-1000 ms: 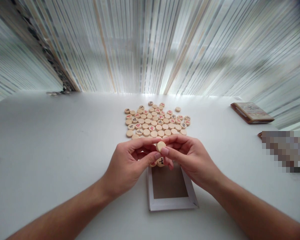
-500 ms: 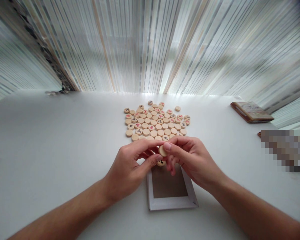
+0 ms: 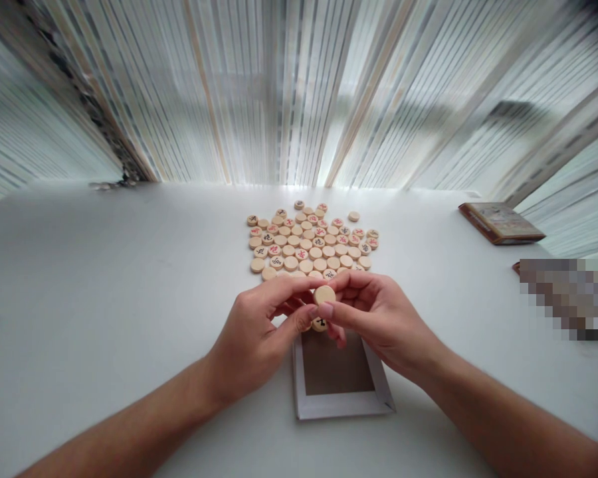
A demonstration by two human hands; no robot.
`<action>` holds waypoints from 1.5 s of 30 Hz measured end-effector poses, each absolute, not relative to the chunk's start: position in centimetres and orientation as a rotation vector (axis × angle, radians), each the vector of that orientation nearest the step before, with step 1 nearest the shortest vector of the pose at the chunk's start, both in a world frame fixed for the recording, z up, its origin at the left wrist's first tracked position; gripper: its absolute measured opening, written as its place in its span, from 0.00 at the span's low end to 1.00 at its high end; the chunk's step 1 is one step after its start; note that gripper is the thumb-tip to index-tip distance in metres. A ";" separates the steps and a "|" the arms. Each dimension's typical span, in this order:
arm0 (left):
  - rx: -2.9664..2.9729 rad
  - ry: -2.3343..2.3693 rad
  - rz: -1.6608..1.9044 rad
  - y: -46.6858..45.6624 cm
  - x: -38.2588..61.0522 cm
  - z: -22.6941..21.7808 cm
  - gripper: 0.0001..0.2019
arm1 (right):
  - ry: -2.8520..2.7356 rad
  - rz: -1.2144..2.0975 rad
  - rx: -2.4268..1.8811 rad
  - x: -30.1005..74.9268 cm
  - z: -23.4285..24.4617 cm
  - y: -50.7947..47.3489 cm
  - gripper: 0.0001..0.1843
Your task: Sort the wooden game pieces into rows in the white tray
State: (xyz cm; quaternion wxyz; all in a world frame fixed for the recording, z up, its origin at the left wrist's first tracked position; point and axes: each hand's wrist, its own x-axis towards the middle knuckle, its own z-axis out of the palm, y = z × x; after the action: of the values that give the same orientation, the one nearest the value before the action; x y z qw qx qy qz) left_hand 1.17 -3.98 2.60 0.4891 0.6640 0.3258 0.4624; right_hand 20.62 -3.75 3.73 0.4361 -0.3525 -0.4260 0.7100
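Observation:
My left hand (image 3: 259,328) and my right hand (image 3: 373,315) meet above the table, both pinched on a small stack of round wooden game pieces (image 3: 323,295). The top disc shows a blank face; a lower piece (image 3: 320,324) with a black mark peeks out under my fingers. Just below my hands lies a shallow open white box (image 3: 343,405) with a brown floor. Beyond my hands, several more wooden discs (image 3: 311,240) with red or black characters lie spread flat on the white table (image 3: 104,279).
A brown box lid (image 3: 501,224) lies at the far right of the table. A blurred-out patch sits near the right edge. Striped curtains hang behind the table's far edge.
The blank top disc tilted down between my fingertips half a second ago and now sits flat on top again. My hands stay in the same place.

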 end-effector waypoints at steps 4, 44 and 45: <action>1.784 0.810 1.176 -4.0 1.1 2.7 0.11 | -1.058 1.744 -0.930 20.5 3.7 -3.8 0.18; 1.838 0.981 1.343 -3.5 0.7 2.3 0.06 | -1.415 1.335 -0.986 20.8 3.8 -4.0 0.13; 1.942 0.961 1.369 -3.5 0.6 2.4 0.06 | -1.416 1.338 -0.985 20.9 3.7 -4.0 0.14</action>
State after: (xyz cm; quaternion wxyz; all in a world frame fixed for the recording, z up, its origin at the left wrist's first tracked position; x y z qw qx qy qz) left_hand 0.56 -3.52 2.37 0.2852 0.7262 0.3595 0.5119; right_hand 20.89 -4.00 3.70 0.4612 -0.4003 -0.5756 0.5438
